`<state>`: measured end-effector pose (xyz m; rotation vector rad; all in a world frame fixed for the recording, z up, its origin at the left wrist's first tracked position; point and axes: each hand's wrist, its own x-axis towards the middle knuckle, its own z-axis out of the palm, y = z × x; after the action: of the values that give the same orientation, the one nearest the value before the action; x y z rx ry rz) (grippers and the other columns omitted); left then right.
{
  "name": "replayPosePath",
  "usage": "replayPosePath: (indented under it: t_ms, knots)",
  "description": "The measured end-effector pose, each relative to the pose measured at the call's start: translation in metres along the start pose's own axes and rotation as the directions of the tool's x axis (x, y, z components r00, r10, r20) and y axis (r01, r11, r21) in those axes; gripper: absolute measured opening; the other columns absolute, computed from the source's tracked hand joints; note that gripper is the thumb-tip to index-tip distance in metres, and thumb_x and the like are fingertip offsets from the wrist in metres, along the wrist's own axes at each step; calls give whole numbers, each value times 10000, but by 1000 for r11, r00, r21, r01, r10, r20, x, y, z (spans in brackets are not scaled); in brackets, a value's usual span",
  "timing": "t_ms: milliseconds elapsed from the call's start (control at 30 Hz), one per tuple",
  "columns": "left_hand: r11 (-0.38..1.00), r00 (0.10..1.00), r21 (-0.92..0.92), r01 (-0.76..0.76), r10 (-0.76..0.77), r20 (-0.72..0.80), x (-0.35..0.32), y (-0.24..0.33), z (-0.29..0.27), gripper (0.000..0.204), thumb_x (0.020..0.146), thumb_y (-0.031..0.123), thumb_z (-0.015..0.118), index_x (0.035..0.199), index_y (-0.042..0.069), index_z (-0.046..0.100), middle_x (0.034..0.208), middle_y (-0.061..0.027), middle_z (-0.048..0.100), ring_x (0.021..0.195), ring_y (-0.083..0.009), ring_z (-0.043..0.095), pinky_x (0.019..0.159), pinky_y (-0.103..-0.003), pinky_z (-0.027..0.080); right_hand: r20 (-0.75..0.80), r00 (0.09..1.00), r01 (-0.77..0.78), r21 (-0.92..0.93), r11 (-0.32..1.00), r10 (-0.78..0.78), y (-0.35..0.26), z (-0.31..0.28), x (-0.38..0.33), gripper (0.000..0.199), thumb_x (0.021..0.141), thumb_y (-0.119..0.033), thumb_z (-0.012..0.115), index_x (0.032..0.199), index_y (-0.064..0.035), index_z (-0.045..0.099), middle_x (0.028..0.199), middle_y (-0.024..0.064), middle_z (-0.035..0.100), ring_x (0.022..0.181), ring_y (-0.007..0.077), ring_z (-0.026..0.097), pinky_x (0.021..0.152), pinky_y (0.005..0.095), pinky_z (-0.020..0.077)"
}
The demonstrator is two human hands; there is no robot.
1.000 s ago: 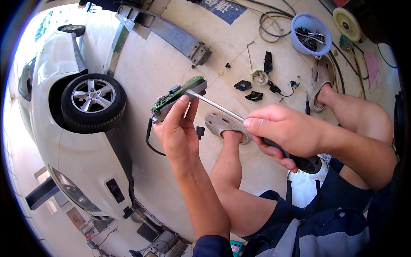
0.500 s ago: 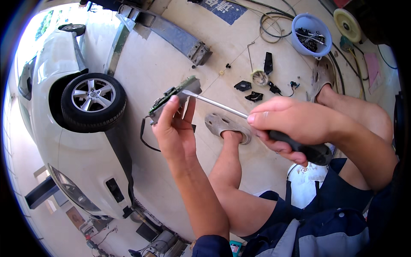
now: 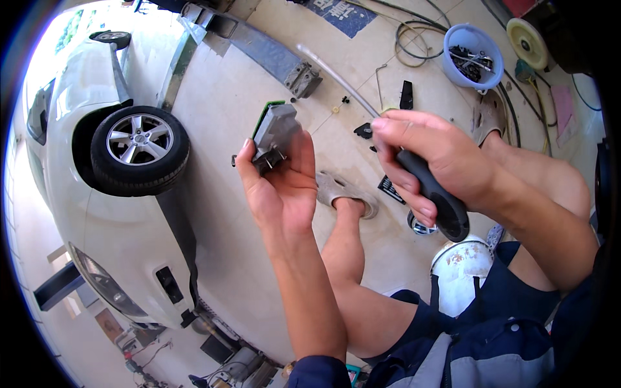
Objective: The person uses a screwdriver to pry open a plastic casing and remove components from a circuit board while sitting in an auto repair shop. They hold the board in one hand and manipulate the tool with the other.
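Observation:
My left hand is closed on a small electronic module, a grey housing with a green circuit board along its edge. The thumb presses one side, and the fingers pass behind the other. My right hand is wrapped around the black handle of a long screwdriver. Its metal shaft points up and to the left, with the tip past the module and apart from it. Part of the handle is hidden by my fingers.
A light blue bucket of small parts stands at the upper right near hoses. Black plastic pieces lie on the floor. A white car with its wheel fills the left, beside a metal lift arm.
The screwdriver tip has come off the module and swung up, away from it. My left hand has tilted the module, so its grey housing now faces up more.

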<state>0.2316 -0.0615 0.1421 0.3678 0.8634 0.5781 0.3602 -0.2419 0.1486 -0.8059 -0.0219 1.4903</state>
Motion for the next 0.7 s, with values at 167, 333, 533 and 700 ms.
replayPosePath:
  t_ms: [167, 333, 533, 700]
  knots:
    - [977, 965, -43, 209, -199, 172, -18, -19, -2, 486, 928, 409, 538, 1145, -23, 576, 1072, -176, 670, 1020, -287, 665, 881, -405, 579, -62, 895, 333, -565, 755, -442, -6, 16, 9, 393, 831, -113, 708, 1180, -24, 550, 700, 16, 508, 501, 51, 462, 454, 215, 388]
    - [952, 949, -127, 277, -250, 194, -28, -34, 8, 529, 930, 439, 520, 1208, -10, 535, 1066, -174, 656, 955, -253, 676, 876, -383, 580, 70, 746, 473, -756, 452, -663, -2, 12, 25, 416, 752, -55, 760, 1137, -35, 602, 706, -18, 496, 630, 44, 436, 545, 205, 368]
    - [960, 941, -108, 260, -226, 253, -35, -37, 16, 444, 926, 347, 552, 1205, 2, 532, 1134, -139, 638, 989, -227, 661, 897, -383, 575, 175, 643, 497, -837, 231, -746, -5, 8, 24, 394, 737, -22, 757, 1104, -35, 613, 779, -1, 591, 652, 35, 472, 551, 199, 376]
    - [990, 971, -17, 140, -134, 197, -33, -38, 21, 456, 910, 391, 566, 1140, -3, 558, 1095, -163, 643, 975, -275, 677, 906, -442, 558, 46, 719, 438, -805, 400, -694, -9, 13, 21, 355, 753, 29, 716, 1090, -27, 620, 865, 17, 645, 719, 46, 531, 603, 196, 417]
